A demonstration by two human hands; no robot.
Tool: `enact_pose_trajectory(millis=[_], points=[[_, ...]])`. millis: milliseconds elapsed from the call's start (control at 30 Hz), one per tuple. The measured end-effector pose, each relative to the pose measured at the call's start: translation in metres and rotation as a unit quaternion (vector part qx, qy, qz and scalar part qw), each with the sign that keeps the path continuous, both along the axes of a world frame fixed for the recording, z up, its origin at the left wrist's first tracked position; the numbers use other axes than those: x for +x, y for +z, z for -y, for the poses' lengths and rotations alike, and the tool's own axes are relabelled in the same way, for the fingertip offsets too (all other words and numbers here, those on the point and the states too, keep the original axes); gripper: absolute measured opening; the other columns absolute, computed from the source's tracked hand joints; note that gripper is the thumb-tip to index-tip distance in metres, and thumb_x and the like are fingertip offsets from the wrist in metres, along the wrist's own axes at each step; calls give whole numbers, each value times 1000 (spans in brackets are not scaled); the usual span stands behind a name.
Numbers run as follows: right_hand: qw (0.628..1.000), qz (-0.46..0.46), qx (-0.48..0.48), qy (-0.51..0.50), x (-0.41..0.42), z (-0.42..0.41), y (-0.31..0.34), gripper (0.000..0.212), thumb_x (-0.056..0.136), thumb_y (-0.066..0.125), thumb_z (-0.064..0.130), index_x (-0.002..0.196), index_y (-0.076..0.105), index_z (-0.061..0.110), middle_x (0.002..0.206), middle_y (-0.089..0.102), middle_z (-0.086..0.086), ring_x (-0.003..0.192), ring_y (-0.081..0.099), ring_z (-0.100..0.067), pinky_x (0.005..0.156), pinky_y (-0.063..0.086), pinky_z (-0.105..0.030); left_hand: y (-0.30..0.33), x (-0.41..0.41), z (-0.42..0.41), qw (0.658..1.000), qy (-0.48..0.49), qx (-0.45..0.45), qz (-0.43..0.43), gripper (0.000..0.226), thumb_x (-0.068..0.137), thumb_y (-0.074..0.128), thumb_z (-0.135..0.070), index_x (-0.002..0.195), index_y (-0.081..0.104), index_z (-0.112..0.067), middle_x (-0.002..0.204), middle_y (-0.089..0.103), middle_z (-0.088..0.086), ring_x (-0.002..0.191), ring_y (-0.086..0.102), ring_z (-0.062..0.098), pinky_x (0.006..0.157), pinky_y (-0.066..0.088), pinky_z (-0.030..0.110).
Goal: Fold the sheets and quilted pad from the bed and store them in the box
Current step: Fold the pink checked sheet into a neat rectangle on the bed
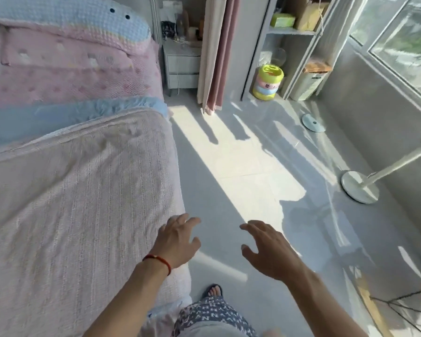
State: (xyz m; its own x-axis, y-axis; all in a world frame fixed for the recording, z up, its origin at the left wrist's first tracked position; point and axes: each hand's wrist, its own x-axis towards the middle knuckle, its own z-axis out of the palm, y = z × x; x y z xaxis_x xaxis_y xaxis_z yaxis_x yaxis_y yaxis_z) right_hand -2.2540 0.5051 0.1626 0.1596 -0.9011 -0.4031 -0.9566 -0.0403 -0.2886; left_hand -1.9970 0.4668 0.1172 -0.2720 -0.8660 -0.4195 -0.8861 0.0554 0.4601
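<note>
Head view: our left hand (178, 242) and right hand (267, 249) hover with fingers loosely spread, both holding nothing, over the glossy grey floor (265, 147) beside the bed. Ribbed pale-pink quilted pad (78, 203) lies flat on the mattress; beyond it a light-blue ruffled sheet (71, 115), then a pink waffle-textured blanket (71, 74).

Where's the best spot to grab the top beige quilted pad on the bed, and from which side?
Probably the quilted pad at its near side edge, beside the left hand. Come from the floor side, where the edge overhangs the mattress and lies free. Both hands are empty; the right hand can grip further along.
</note>
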Motion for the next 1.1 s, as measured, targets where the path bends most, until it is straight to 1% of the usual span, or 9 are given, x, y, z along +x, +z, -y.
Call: enact_pose_trajectory(millis=[133, 200, 300, 400, 600, 800, 933, 1000, 1100], points=[[997, 35, 20, 60, -26, 90, -8, 51, 100, 55, 43, 149, 48, 28, 152, 48, 6, 137, 48, -17, 113, 39, -33, 2, -27, 52, 998, 64, 4, 8, 58, 97, 50, -33, 153, 35, -30, 158, 35, -1, 143, 32, 25, 116, 34, 44], [996, 46, 20, 80, -25, 124, -14, 50, 101, 55, 41, 149, 47, 28, 153, 47, 7, 139, 46, -15, 113, 35, -29, 4, -27, 65, 996, 86, 10, 18, 59, 97, 50, -34, 154, 32, -30, 159, 34, -2, 142, 33, 24, 115, 35, 43], [984, 79, 50, 153, -16, 209, -26, 44, 103, 51, 36, 147, 50, 29, 151, 49, 9, 139, 46, -11, 112, 30, -20, 14, -26, 105, 982, 187, 22, 11, 69, 101, 48, -32, 161, 13, -31, 168, 11, 5, 151, 22, 28, 121, 28, 42], [965, 111, 75, 223, -7, 280, -25, 37, 103, 52, 32, 140, 58, 30, 146, 56, 10, 134, 51, -10, 111, 33, -20, 30, -24, 137, 958, 285, 7, 16, 76, 102, 48, -32, 162, 2, -33, 170, -6, 4, 155, 11, 27, 122, 25, 44], [933, 105, 71, 337, 42, 412, -1, 39, 103, 53, 33, 142, 56, 30, 148, 54, 9, 136, 51, -11, 113, 34, -23, 50, -15, 199, 913, 407, -26, -7, 79, 100, 52, -38, 161, 1, -41, 170, -5, -3, 156, 6, 27, 124, 23, 49], [926, 106, 87, 352, 105, 519, -18, 31, 102, 56, 27, 131, 65, 35, 136, 63, 12, 123, 57, -6, 102, 39, -18, 29, 16, 291, 870, 484, -66, -71, 88, 101, 56, -31, 160, -10, -41, 170, 3, 0, 155, 17, 27, 119, 34, 45], [934, 77, 136, 321, 145, 583, -38, 32, 100, 56, 27, 130, 64, 33, 131, 67, 7, 111, 63, -6, 98, 47, -21, 13, 56, 352, 863, 489, -32, -124, 84, 101, 55, -32, 161, -3, -39, 170, 7, 1, 156, 13, 25, 121, 26, 45], [932, 53, 162, 321, 172, 621, -52, 32, 100, 55, 26, 131, 64, 32, 129, 67, 5, 112, 64, -10, 96, 48, -24, 4, 83, 383, 841, 507, -27, -187, 80, 100, 57, -29, 162, 7, -35, 169, 13, -4, 155, 14, 18, 122, 22, 40], [929, 27, 188, 317, 205, 673, -71, 32, 100, 55, 27, 131, 64, 29, 129, 68, 0, 116, 63, -19, 97, 48, -29, 0, 116, 416, 820, 536, 1, -200, 76, 99, 59, -26, 161, 16, -33, 168, 19, -6, 154, 17, 14, 123, 21, 38]])
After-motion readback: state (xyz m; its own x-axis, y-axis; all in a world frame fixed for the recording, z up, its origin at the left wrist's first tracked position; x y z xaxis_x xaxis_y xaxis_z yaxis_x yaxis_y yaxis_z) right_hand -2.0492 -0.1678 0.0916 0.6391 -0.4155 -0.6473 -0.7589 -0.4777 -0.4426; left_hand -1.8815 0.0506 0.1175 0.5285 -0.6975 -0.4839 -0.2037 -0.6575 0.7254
